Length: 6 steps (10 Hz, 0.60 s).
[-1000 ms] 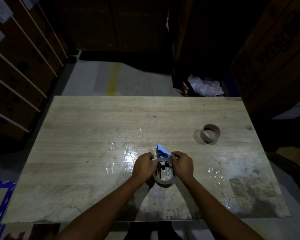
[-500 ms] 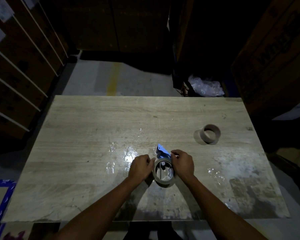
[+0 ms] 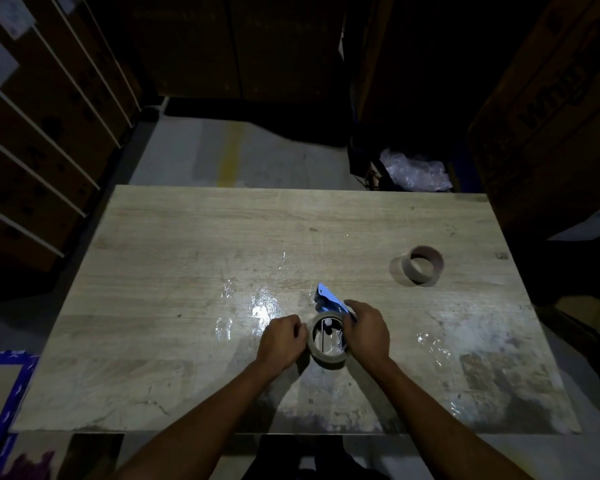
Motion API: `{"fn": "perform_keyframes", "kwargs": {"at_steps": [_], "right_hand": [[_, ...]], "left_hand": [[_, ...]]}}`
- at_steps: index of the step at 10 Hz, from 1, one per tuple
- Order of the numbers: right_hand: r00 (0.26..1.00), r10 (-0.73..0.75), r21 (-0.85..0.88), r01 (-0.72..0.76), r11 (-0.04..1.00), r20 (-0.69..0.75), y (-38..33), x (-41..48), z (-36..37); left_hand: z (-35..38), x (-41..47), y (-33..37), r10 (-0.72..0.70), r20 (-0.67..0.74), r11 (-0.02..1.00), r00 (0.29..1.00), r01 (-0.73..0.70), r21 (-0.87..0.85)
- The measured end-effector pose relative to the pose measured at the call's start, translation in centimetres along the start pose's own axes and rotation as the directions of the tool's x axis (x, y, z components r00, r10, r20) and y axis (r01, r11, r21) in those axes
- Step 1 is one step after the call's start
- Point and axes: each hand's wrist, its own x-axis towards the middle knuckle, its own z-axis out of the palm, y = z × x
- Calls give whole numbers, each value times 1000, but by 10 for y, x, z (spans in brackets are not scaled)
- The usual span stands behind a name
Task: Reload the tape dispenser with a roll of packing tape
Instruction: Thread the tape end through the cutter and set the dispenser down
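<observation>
Brown packing tape roll (image 3: 327,356) sits on the blue tape dispenser (image 3: 327,300) near the wooden table's (image 3: 194,244) front edge, right hand (image 3: 367,332) gripping both, left hand (image 3: 282,341) curled touching the roll's left side, empty cardboard core (image 3: 422,265) toward the right edge.

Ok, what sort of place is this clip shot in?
Probably a warehouse or packing area: big cardboard cartons stacked around a bare wooden table, racking on the left, and a concrete floor with a yellow line.
</observation>
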Motion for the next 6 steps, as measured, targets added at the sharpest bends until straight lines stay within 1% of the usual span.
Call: {"fn": "perform_keyframes", "kwargs": {"at_steps": [1, 2, 3, 5, 6], "right_hand": [[996, -93, -81, 93, 992, 6, 1, -7, 2], [985, -169, -175, 174, 969, 41, 1, -13, 2], [979, -185, -227, 201, 953, 89, -1, -16, 2], [970, -200, -239, 228, 944, 135, -3, -20, -2], [969, -230, -236, 245, 940, 92, -7, -17, -5]], "left_hand": [[1, -3, 0, 11, -4, 1000, 1000, -11, 1], [2, -5, 0, 15, -20, 1000, 1000, -14, 9], [2, -8, 2, 25, -25, 1000, 999, -25, 1], [0, -8, 0, 50, -59, 998, 997, -48, 37], [-5, -6, -1, 80, -118, 994, 990, -70, 87]]}}
